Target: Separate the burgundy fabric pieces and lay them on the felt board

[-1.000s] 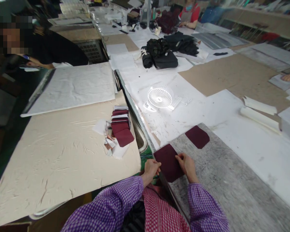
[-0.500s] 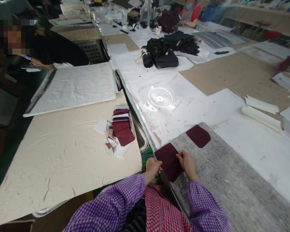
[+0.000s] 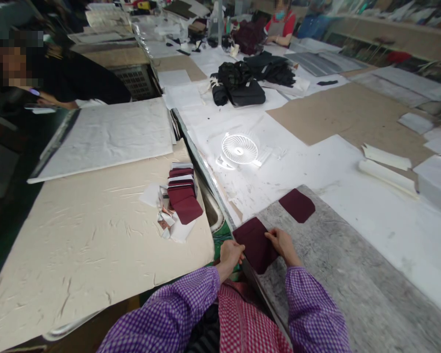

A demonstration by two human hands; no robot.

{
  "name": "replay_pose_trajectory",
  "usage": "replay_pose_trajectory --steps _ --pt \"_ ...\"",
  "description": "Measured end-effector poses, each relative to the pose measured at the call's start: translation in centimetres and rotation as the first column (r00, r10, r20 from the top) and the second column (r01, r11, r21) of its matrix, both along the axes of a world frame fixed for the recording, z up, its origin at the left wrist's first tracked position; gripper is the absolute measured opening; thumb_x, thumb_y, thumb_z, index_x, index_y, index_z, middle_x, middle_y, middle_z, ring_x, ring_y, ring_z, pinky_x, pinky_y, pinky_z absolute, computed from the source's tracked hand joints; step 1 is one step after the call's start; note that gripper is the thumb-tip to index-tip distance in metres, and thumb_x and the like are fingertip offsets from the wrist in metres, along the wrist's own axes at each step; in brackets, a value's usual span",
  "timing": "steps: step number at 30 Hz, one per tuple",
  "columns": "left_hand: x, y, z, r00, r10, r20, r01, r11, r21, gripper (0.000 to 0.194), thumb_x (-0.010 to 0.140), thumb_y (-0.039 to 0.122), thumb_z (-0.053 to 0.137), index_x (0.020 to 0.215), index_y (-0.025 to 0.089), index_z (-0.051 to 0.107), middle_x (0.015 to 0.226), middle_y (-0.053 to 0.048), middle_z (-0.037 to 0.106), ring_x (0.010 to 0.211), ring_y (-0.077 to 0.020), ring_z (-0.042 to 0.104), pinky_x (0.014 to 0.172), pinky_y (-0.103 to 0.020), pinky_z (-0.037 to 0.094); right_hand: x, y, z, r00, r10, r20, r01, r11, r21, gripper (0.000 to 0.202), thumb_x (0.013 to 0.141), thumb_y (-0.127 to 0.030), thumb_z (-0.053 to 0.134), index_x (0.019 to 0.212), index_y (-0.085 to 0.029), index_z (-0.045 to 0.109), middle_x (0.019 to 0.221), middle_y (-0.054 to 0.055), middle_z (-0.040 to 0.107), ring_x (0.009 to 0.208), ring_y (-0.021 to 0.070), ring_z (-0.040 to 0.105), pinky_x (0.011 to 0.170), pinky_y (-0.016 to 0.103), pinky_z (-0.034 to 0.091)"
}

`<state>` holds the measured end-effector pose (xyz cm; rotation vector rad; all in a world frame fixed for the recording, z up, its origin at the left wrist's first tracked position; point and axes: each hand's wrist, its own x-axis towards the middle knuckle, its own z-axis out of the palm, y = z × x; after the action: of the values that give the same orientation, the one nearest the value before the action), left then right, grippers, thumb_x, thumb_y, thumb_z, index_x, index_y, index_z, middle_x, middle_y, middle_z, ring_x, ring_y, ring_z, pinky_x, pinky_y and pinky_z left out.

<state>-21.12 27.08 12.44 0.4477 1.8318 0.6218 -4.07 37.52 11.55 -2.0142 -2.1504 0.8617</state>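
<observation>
A maroon fabric piece [image 3: 255,244] with cut corners lies at the edge of the grey board, between my two hands. My left hand [image 3: 231,255] pinches its left edge, fingers curled and thumb pressed on top. On the opposite side my right hand [image 3: 283,246] grips the right edge between thumb and fingers. Farther up the grey board [image 3: 338,255] rests a second maroon fabric piece [image 3: 297,205], lying flat and apart from my hands. To the left, a fanned stack of maroon and white pieces [image 3: 185,202] sits on the cream-covered table.
Crumpled paper scraps [image 3: 165,219] lie beside the stack. A white fan [image 3: 239,149] stands on the white worktop, with black bags [image 3: 242,88] behind it. Rolled cream sheets [image 3: 387,176] are at right. A gap separates the tables. One person in black is at left, another in red far back.
My hands keep their hold on the maroon piece, with barely any movement. The view has shifted slightly, and another person's hand with a maroon piece at the right edge is out of sight.
</observation>
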Motion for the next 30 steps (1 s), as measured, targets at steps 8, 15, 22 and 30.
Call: replay_pose_trajectory --steps 8,15,22,30 --pt "0.0 0.0 -0.5 0.999 -0.015 -0.028 0.015 1.0 -0.008 0.019 0.075 0.03 0.067 0.065 0.014 0.063 0.045 0.002 0.059 0.035 -0.0074 0.05 0.041 -0.018 0.037 -0.4 -0.7 0.3 0.995 -0.012 0.099 0.011 1.0 0.004 0.013 0.083 -0.029 0.06 0.08 -0.017 0.061 0.07 0.003 0.064 0.068 0.0176 0.059 0.062 0.026 0.037" --pt "-0.4 0.0 -0.5 0.999 -0.02 -0.032 0.019 1.0 -0.022 0.021 0.074 0.033 0.07 0.068 0.014 0.063 0.044 0.003 0.057 0.036 -0.0075 0.05 0.042 -0.018 0.037 -1.4 -2.7 1.5 0.971 -0.051 0.232 0.036 0.997 0.068 0.022 0.091 -0.037 0.053 0.101 -0.017 0.054 0.084 0.008 0.064 0.076 0.0226 0.061 0.06 0.029 0.036" --pt "-0.9 0.1 -0.8 0.999 -0.03 -0.012 0.03 0.999 -0.018 0.021 0.071 0.032 0.072 0.067 0.015 0.06 0.044 0.005 0.055 0.035 -0.0071 0.048 0.039 -0.018 0.033 -0.7 -3.5 1.5 0.949 -0.111 0.296 0.076 0.989 0.127 0.035 0.09 -0.05 0.051 0.1 -0.018 0.053 0.101 0.01 0.06 0.079 0.0219 0.061 0.062 0.03 0.039" --pt "-1.1 0.0 -1.2 0.999 -0.045 0.015 0.045 0.999 0.024 0.019 0.071 0.029 0.071 0.068 0.014 0.06 0.044 0.004 0.055 0.036 -0.0071 0.048 0.038 -0.018 0.032 -0.1 -4.4 1.5 0.959 0.091 0.27 -0.187 0.916 0.355 0.031 0.091 -0.032 0.052 0.115 -0.014 0.059 0.12 0.015 0.056 0.109 0.0297 0.052 0.088 0.04 0.042"
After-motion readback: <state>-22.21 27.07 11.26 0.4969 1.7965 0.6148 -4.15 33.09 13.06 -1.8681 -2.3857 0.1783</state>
